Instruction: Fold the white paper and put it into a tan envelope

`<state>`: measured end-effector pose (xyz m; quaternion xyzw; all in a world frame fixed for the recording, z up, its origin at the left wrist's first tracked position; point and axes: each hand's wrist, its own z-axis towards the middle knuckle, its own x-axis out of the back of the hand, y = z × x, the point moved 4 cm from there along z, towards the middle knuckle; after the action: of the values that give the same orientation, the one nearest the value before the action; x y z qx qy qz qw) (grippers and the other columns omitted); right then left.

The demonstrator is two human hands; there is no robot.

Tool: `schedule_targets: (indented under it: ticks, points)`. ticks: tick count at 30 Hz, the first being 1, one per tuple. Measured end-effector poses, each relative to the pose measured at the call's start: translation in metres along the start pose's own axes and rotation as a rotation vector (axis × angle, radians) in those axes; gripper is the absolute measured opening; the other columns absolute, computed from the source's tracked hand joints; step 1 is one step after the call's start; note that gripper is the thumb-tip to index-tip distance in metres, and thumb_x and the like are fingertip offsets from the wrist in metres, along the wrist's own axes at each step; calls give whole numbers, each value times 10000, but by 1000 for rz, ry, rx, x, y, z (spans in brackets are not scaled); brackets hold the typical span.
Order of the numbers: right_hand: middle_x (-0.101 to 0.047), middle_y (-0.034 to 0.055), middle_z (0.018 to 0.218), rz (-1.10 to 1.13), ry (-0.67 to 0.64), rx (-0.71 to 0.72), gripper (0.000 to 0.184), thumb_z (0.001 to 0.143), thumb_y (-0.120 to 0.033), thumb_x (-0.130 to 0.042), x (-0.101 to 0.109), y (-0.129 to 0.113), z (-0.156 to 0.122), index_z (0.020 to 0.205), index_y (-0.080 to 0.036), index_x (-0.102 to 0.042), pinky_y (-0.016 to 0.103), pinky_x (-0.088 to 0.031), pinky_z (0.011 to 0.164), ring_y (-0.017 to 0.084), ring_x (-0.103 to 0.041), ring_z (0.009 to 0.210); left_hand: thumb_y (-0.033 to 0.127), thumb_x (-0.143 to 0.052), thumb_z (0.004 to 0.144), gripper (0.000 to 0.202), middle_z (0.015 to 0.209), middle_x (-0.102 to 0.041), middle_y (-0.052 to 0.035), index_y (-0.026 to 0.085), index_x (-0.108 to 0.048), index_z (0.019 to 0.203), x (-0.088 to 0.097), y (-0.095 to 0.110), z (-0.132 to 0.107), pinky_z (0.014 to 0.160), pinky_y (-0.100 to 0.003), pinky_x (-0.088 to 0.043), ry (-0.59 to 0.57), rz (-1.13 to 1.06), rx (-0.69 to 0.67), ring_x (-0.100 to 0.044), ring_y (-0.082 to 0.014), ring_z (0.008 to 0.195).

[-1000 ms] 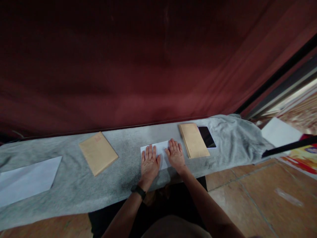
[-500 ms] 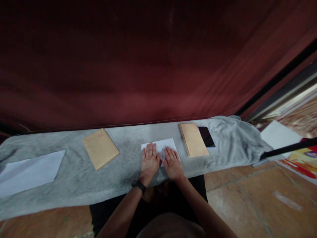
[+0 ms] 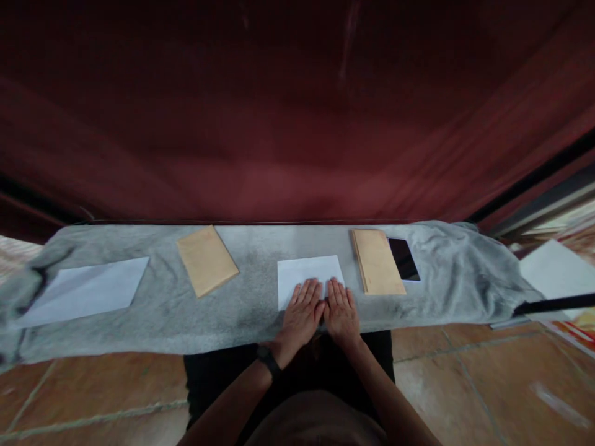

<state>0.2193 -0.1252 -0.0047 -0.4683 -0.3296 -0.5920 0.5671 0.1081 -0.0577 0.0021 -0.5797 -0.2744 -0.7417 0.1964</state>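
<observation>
A white sheet of paper [image 3: 307, 267], seemingly folded, lies on the grey cloth in front of me. My left hand [image 3: 303, 313] rests flat across its near edge, fingers stretched forward and palm down. Close beside it my right hand [image 3: 341, 314] lies flat on the paper's near right part, the two thumbs almost touching. Neither hand grips anything. The near edge of the paper is hidden under my hands. A pile of brown envelopes [image 3: 379, 263] lies to the right of my right hand.
Beside the pile is a dark-screened phone [image 3: 404, 259]. Another brown envelope [image 3: 207, 260] lies left of the paper, with white sheets [image 3: 93, 288] farther left. The grey cloth [image 3: 251, 310] covers a narrow table against a dark red wall [image 3: 297, 155]. A white board [image 3: 558, 269] stands at the right.
Both hands have slid toward me over the paper to its near edge, uncovering its far part. The view has shifted, so the table sits further right and more level.
</observation>
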Motion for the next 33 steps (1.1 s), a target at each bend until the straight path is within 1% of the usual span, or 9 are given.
schedule_targets:
  ticks: [3, 6, 11, 14, 18, 24, 27, 29, 33]
  points:
    - [-339, 184, 1594, -12, 3, 32, 568, 1041, -225, -335, -1, 1, -2, 1581, -71, -249, 502, -239, 1205, 294, -333, 1475, 415, -313, 1046, 569, 1622, -344, -101, 154, -329, 1551, 5, 3, -8, 1250, -458, -230, 1, -2, -7, -271, -221, 1517]
    - [-341, 191, 1591, -11, 13, 32, 586, 1047, -244, -339, -2, 2, -2, 1595, -86, -203, 516, -260, 1192, 301, -356, 1464, 476, -336, 1035, 619, 1622, -331, -135, 123, -336, 1544, 10, -5, -14, 1242, -454, -248, 3, 16, 22, -261, -246, 1520]
    - [-361, 203, 1578, 3, 17, 24, 578, 1060, -280, -348, 1, 2, -2, 1588, -77, -231, 508, -278, 1186, 308, -382, 1448, 464, -336, 1035, 632, 1627, -310, -154, 104, -306, 1554, 17, -20, -27, 1244, -450, -248, 9, 45, 76, -244, -252, 1524]
    - [-362, 202, 1578, 7, 16, 19, 582, 1064, -295, -338, 1, 3, -2, 1594, -87, -216, 512, -286, 1182, 309, -397, 1439, 442, -334, 1036, 631, 1619, -323, -156, 97, -284, 1561, 20, -29, -35, 1244, -447, -248, 13, 57, 118, -248, -245, 1522]
    - [-355, 198, 1584, 7, 19, 28, 593, 1065, -309, -336, -1, 5, -4, 1600, -95, -197, 516, -292, 1178, 313, -402, 1434, 434, -348, 1030, 636, 1616, -326, -161, 76, -295, 1553, 24, -40, -42, 1247, -441, -238, -3, 77, 166, -248, -246, 1522]
    - [-353, 202, 1585, 23, 23, 39, 595, 1060, -325, -319, -2, 7, -5, 1598, -96, -207, 539, -310, 1161, 332, -412, 1424, 455, -360, 1027, 654, 1607, -345, -168, 69, -298, 1550, 30, -48, -46, 1254, -467, -201, 0, 85, 184, -252, -263, 1522]
    - [-368, 204, 1578, 18, 19, 28, 593, 1061, -336, -311, -3, 8, -5, 1592, -86, -230, 541, -306, 1161, 338, -411, 1422, 465, -354, 1030, 654, 1618, -322, -170, 57, -314, 1540, 33, -44, -41, 1256, -476, -184, 11, 82, 146, -239, -270, 1525]
    - [-374, 202, 1575, 11, 15, 28, 588, 1062, -339, -302, -4, 8, -5, 1588, -82, -243, 541, -302, 1163, 339, -411, 1421, 457, -346, 1036, 635, 1630, -302, -153, 71, -322, 1539, 35, -37, -35, 1259, -464, -171, 14, 68, 79, -224, -258, 1531]
    - [-377, 199, 1574, -7, 7, 33, 585, 1066, -338, -289, -4, 9, -5, 1583, -68, -249, 535, -291, 1169, 338, -401, 1426, 484, -337, 1040, 607, 1622, -343, -103, 132, -359, 1533, 34, -15, -24, 1264, -416, -143, -51, 19, -156, -252, -221, 1523]
